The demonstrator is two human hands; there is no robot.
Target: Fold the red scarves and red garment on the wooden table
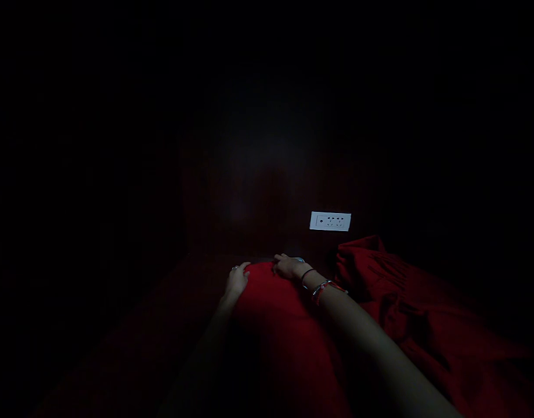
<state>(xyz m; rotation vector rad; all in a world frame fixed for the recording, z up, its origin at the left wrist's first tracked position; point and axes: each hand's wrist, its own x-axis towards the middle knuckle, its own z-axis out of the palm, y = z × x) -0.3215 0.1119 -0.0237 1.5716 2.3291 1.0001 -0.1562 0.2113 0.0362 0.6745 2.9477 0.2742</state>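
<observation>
A length of red cloth (273, 305) stretches away from me in the middle of the head view, its near part lost in shadow. At its far left corner, my left hand (237, 280) is closed on the edge, thumb and fingers about the fabric; a ring shows on one finger. My right hand (287, 267) grips the far edge on the right, with its fingers bent over the cloth. Bracelets (321, 288) circle the right wrist. A small pale thing (299, 259) shows just behind the right hand, too dim to name.
A white socket plate (330, 221) is set in the dark wall beyond the hands. Crumpled red fabric (406, 290) lies in a heap to the right of the right forearm. Under the hands is a dark reddish surface (171, 302). Most of the surroundings are black.
</observation>
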